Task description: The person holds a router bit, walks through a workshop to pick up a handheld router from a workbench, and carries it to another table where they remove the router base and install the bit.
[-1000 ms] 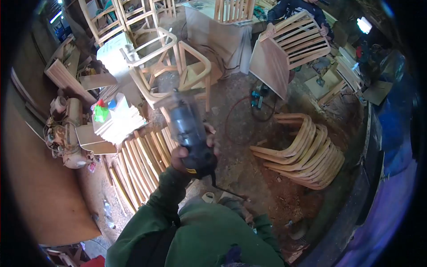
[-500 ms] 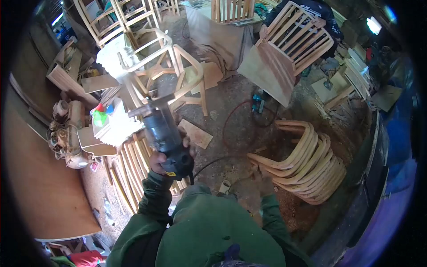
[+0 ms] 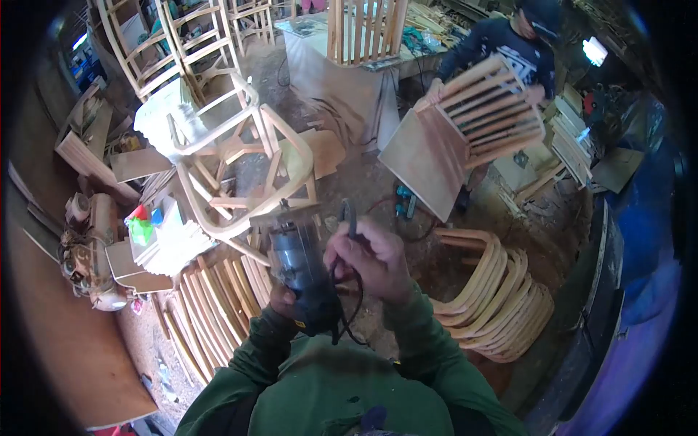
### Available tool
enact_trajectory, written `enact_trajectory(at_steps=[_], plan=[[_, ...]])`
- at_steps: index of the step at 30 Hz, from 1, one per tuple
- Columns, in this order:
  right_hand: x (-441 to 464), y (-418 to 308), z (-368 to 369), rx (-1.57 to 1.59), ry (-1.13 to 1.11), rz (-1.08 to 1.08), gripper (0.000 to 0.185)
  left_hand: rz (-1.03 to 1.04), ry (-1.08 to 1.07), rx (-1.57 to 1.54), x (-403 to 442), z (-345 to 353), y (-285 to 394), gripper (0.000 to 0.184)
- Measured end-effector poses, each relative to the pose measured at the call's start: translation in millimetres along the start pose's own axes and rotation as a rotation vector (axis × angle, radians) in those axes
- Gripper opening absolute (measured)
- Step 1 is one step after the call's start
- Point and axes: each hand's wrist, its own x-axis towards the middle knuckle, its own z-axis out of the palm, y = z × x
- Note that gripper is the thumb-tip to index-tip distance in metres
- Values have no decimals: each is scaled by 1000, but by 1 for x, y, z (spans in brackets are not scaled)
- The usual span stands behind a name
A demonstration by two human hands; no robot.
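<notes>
My left hand [image 3: 283, 299] is wrapped round a black power tool [image 3: 299, 276], which stands upright before my chest with its flat base plate [image 3: 287, 213] at the top. Just to the right of the tool, my right hand [image 3: 372, 260] is closed round the tool's dark cord [image 3: 349, 215]. The cord loops down from that hand to the tool's lower end. Beyond the tool stands a wooden chair frame [image 3: 287, 131] with curved rails.
Curved wooden parts [image 3: 502, 298] are stacked on the floor at the right, wooden strips [image 3: 211, 309] at the left. A person [image 3: 502, 43] holds a slatted chair [image 3: 443, 145] ahead. A compressor [image 3: 93, 251] stands far left; a covered table [image 3: 334, 87] is at the back.
My right hand has come up from low on the right and taken hold of the cord. The tool has shifted right and down in view. The other person's chair has tilted.
</notes>
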Motion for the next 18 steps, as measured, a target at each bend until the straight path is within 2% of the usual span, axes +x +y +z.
enact_trajectory(at_steps=[4,5,8,11,13,15,17,18], plan=[[73,20,-18,20,155,-28,17,-207,-135,24,43,3,33,115],[83,24,-22,-21,188,3,16,-263,-197,-13,56,13,41,111],[104,56,-45,-12,315,21,22,-191,-164,-144,77,6,54,99],[99,82,-55,263,343,28,30,-96,-135,-80,100,18,80,88],[87,108,-61,215,207,45,39,-11,-208,-172,120,6,89,85],[68,154,-73,108,-46,184,40,72,-254,-186,145,-2,105,87],[54,162,-80,-229,-214,394,40,191,-243,-140,174,0,122,87],[44,178,-88,-294,-238,424,38,251,-237,-114,189,4,130,87]])
